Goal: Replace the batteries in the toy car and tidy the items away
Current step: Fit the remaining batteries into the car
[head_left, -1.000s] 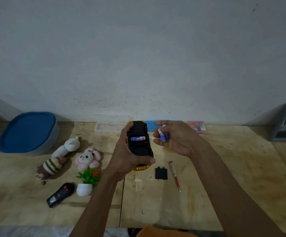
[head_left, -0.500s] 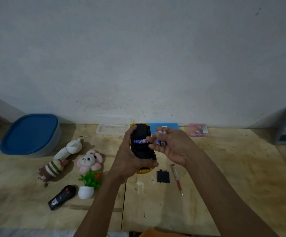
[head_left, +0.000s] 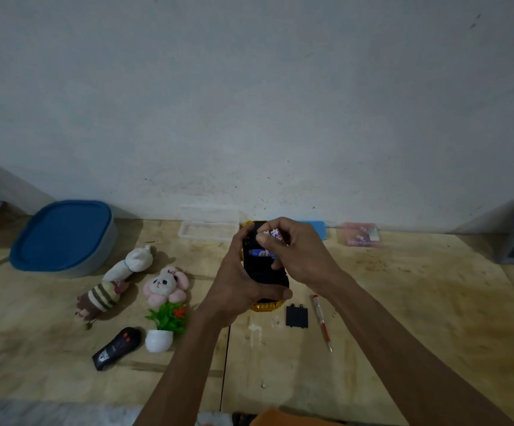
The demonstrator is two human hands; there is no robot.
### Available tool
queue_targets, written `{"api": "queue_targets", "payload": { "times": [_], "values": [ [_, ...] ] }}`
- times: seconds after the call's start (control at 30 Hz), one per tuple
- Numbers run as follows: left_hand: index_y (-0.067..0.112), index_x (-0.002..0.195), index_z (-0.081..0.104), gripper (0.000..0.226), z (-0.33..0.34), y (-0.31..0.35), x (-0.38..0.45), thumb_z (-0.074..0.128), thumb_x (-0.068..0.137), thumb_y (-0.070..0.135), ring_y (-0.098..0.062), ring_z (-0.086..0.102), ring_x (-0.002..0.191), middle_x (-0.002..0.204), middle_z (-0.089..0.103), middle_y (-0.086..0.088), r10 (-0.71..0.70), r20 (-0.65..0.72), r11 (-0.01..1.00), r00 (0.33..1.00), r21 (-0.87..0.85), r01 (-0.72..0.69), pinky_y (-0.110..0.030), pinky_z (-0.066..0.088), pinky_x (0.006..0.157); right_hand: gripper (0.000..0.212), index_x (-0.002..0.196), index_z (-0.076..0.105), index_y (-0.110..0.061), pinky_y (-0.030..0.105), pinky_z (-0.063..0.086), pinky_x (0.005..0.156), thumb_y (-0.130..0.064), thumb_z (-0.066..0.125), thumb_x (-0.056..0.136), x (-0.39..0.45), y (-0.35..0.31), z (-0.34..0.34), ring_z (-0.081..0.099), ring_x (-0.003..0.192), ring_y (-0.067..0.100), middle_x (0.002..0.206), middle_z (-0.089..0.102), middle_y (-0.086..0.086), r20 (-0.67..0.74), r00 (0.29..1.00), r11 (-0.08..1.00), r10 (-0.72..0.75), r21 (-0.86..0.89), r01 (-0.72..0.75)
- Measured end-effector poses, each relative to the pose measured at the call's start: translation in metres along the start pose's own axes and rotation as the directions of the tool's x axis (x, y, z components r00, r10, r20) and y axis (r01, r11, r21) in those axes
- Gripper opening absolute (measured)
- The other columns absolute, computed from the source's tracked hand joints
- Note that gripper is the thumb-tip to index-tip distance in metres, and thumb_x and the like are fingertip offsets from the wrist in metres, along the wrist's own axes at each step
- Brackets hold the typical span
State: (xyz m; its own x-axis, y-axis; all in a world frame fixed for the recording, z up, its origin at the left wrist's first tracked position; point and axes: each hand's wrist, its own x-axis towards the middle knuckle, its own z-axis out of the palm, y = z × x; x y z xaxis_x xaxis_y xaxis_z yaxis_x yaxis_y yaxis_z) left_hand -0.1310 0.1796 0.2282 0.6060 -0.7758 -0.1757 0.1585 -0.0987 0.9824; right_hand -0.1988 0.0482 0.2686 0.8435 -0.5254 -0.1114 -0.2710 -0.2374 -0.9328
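Observation:
My left hand [head_left: 239, 287] grips the yellow toy car [head_left: 263, 273], held upside down above the table with its black underside facing me. One blue battery [head_left: 258, 253] lies in the car's open compartment. My right hand [head_left: 298, 255] hovers over the compartment and pinches loose batteries [head_left: 273, 233] in its fingertips. The black battery cover [head_left: 296, 316] lies on the table just right of the car, and a red screwdriver [head_left: 322, 322] lies beside it.
A blue-lidded tub [head_left: 63, 236] stands at the back left. Two plush toys [head_left: 117, 282] [head_left: 165, 285], a small potted plant [head_left: 165, 325] and a black remote [head_left: 116, 348] lie to the left. A clear tray [head_left: 208, 230], a blue box [head_left: 315, 227] and a pink packet [head_left: 358, 235] line the wall.
My right hand has moved left with the batteries, from beside the car to directly over its open compartment. My left hand keeps its grip on the car.

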Motion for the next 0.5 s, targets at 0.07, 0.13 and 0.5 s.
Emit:
{"api": "queue_targets", "payload": {
  "times": [0.07, 0.13, 0.5],
  "values": [
    [0.036, 0.145, 0.040, 0.119, 0.000, 0.000, 0.000, 0.089, 0.052, -0.019, -0.019, 0.070, 0.111, 0.121, 0.067, 0.017, -0.002, 0.005, 1.000, 1.000, -0.011, 0.002, -0.048, 0.060, 0.089, 0.012, 0.102, 0.070, -0.020, 0.014, 0.049, 0.055, -0.028, 0.067, 0.093, -0.001, 0.001, 0.000, 0.060, 0.048, 0.001, 0.096, 0.071, 0.000, 0.010, 1.000, 1.000, -0.025, -0.006, 0.025],
    [0.036, 0.145, 0.040, 0.120, 0.000, 0.000, -0.001, 0.089, 0.052, -0.019, -0.020, 0.069, 0.112, 0.125, 0.066, 0.015, -0.005, 0.006, 1.000, 1.000, -0.017, 0.005, -0.047, 0.060, 0.089, 0.012, 0.101, 0.071, -0.021, 0.014, 0.049, 0.053, -0.028, 0.070, 0.091, 0.000, 0.003, -0.001, 0.059, 0.047, 0.002, 0.094, 0.071, 0.000, 0.002, 0.999, 0.999, -0.042, -0.027, 0.042],
    [0.037, 0.141, 0.043, 0.115, 0.002, 0.001, -0.005, 0.087, 0.053, -0.022, -0.017, 0.069, 0.112, 0.120, 0.068, 0.017, -0.012, 0.020, 0.999, 1.000, -0.033, 0.012, -0.039, 0.061, 0.081, 0.023, 0.105, 0.076, -0.015, 0.009, 0.045, 0.080, -0.023, 0.078, 0.083, 0.007, 0.018, -0.003, 0.064, 0.089, 0.006, 0.100, 0.073, -0.002, 0.122, 0.918, 0.867, -0.378, -0.302, 0.397]
  ]
}}
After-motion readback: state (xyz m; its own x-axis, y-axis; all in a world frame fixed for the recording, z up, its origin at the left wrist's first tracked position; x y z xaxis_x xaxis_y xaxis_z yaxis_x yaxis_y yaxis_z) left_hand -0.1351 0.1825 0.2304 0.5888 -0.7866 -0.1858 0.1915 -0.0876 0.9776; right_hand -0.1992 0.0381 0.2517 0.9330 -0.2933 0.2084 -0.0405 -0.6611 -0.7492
